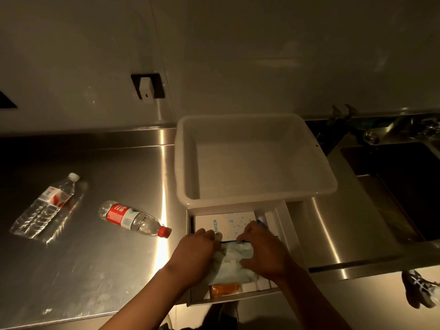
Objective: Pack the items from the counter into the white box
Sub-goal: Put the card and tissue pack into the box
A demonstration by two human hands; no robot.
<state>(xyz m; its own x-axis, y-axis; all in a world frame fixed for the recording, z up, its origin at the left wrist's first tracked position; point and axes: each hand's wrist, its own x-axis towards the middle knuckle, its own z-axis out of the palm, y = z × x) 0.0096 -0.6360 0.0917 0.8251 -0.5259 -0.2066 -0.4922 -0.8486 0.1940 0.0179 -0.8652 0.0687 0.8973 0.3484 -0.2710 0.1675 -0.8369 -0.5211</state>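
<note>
A shallow white box sits at the counter's front edge, partly under a white plastic tub. Inside it lie a white Anker carton, an orange packet and small white blocks. My left hand and my right hand both grip a clear zip bag of white material with a blue seal, pressing it down into the box. Two water bottles lie on the counter to the left: one with a red label and red cap, and one with a white cap.
The steel counter runs left; a sink basin with a tap is at right. A white plug in a black wall socket is on the back wall. A shoe shows on the floor at lower right.
</note>
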